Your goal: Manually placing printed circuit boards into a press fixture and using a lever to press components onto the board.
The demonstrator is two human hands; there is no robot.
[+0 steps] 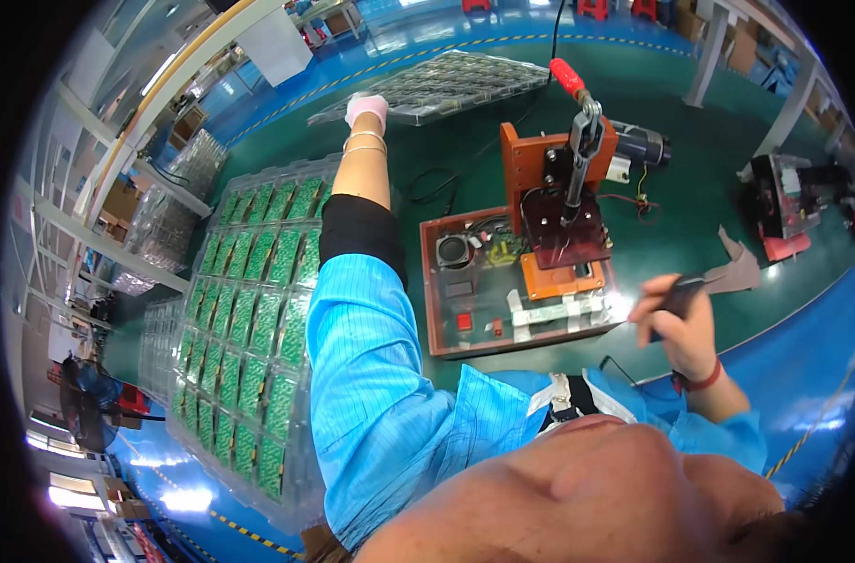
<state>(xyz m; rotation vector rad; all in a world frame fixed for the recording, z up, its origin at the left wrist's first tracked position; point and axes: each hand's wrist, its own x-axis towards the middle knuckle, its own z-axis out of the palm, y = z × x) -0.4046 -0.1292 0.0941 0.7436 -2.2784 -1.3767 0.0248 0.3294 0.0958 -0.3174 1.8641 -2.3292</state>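
At the far side of the bench, my left hand [366, 110], in a pale pink glove, is closed on the near left edge of a clear plastic compartment tray [465, 80]. The tray tilts above the green bench top. On the right, my right hand [686, 333] is closed round a small black handheld object [679, 295] whose kind I cannot make out. It is just right of a test fixture box [465, 355] with a clear top. An orange-red press stand with a toggle clamp [585, 141] rises from that box, its red handle up.
Left of my arm lies a clear tray filled with green circuit boards [244, 314]. A grey cloth or glove [739, 267] is on the bench at right, near a black and clear device [789, 202]. A black cylindrical motor [641, 143] sits behind the clamp.
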